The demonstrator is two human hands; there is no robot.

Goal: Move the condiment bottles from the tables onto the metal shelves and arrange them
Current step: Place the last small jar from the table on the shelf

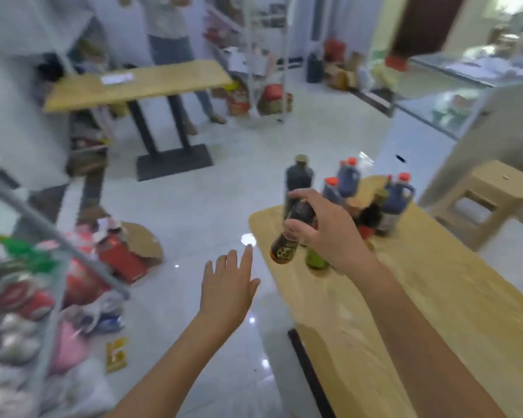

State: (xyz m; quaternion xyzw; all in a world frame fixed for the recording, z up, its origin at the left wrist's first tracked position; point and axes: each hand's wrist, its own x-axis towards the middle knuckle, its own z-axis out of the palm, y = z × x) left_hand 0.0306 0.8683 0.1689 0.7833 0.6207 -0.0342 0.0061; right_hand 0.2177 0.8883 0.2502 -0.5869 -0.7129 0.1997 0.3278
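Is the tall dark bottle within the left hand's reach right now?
Probably yes: the left hand is open and empty, and the tall dark bottle stands at the table edge nearest it, though the right hand and its held bottle partly intervene.

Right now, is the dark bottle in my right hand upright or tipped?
Tipped. The dark bottle slants in the right hand, its labelled end down and left, while the bottles behind stand upright.

I see the right hand (pixel 323 233) gripping a tilted dark bottle (pixel 293 233) above the table (pixel 435 297) edge; the left hand (pixel 227 288) is spread, empty.
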